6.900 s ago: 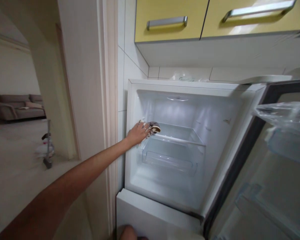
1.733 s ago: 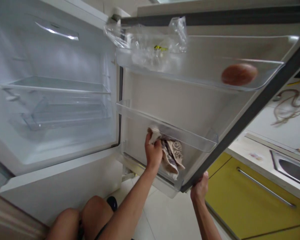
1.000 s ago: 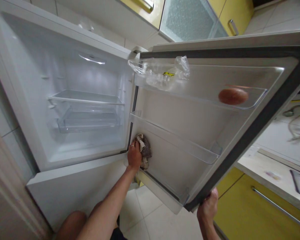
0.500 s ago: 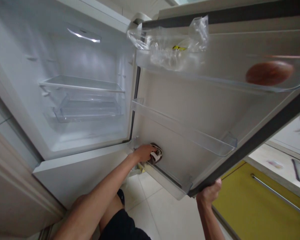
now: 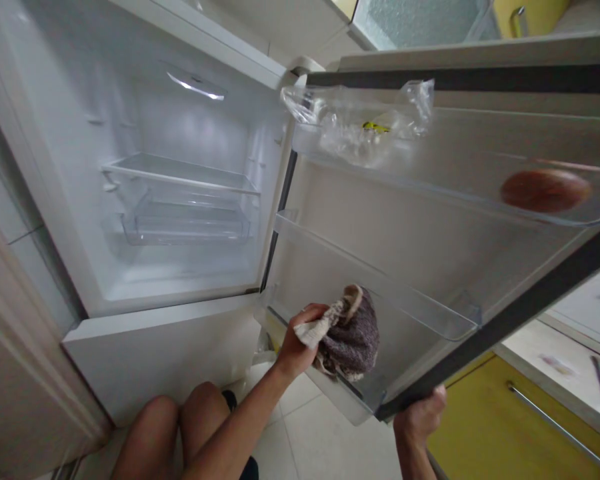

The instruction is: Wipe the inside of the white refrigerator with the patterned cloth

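Note:
My left hand [image 5: 300,340] is closed on one end of a bunched brown and cream cloth [image 5: 353,333]. The cloth hangs at the lowest clear bin [image 5: 337,397] of the open fridge door [image 5: 380,213], below the middle clear shelf [image 5: 380,277]. At the door's lower outer corner, my right hand [image 5: 420,417] grips the edge, its fingers partly hidden behind the door. A clear plastic bag [image 5: 360,133] with a yellow mark lies in the upper door bin, and a reddish-brown oval object [image 5: 545,190] sits at that bin's right end.
The fridge interior [image 5: 180,127] on the left holds a glass shelf [image 5: 180,172] and a clear drawer [image 5: 190,223]. Yellow cabinets [image 5: 530,427] and a pale counter [image 5: 555,353] stand at the right. My bare knees are at the bottom, above a tiled floor [image 5: 325,440].
My left hand has come up out of the lowest bin with the cloth, which now shows much larger. My right hand still grips the door edge. The view has shifted slightly upward.

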`<state>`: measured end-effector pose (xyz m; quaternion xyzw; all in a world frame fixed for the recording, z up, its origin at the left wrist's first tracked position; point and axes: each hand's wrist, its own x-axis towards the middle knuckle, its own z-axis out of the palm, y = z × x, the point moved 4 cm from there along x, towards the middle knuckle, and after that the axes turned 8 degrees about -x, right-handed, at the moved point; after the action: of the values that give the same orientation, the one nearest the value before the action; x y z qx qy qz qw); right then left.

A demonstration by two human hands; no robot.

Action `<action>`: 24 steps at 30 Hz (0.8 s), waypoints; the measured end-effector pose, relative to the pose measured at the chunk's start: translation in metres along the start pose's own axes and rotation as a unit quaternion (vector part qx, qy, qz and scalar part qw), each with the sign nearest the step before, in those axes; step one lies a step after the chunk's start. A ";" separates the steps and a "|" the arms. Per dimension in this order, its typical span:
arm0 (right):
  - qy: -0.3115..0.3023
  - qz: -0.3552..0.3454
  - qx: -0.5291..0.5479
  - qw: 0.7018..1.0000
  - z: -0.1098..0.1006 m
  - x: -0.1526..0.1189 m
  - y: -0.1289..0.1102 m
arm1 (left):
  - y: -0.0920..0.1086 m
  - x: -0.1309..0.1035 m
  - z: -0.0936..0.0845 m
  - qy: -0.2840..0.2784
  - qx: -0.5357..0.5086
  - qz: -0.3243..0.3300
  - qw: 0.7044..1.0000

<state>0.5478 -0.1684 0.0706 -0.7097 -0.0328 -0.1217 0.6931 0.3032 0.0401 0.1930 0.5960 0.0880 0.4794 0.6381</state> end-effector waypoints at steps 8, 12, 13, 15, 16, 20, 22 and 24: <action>-0.002 -0.001 0.000 1.000 -0.002 -0.004 -0.004 | 0.107 0.003 -0.093 0.396 -0.084 0.110 0.908; 0.005 -0.008 -0.005 1.000 -0.005 -0.004 0.001 | 0.176 0.058 -0.107 0.339 0.170 0.314 0.870; 0.004 -0.010 -0.001 1.000 -0.005 -0.004 0.002 | 0.189 0.073 -0.104 0.305 0.222 0.339 0.862; -0.005 -0.009 0.020 1.000 -0.004 -0.004 0.003 | 0.207 0.101 -0.095 0.237 0.302 0.370 0.846; -0.012 -0.008 0.035 0.999 -0.003 -0.004 0.004 | 0.211 0.115 -0.088 0.188 0.345 0.367 0.843; -0.058 0.010 0.096 0.994 0.002 0.009 0.009 | 0.204 0.161 -0.055 -0.097 0.535 0.231 0.807; -0.075 0.034 0.114 0.990 0.005 0.019 0.014 | 0.197 0.172 -0.037 -0.191 0.587 0.164 0.769; -0.072 0.052 0.124 0.988 0.007 0.026 0.018 | 0.194 0.177 -0.018 -0.244 0.618 0.118 0.738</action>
<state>0.5777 -0.1653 0.0584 -0.6257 -0.0603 -0.0291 0.7772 0.2852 0.1456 0.4333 0.9616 0.1355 0.2290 0.0677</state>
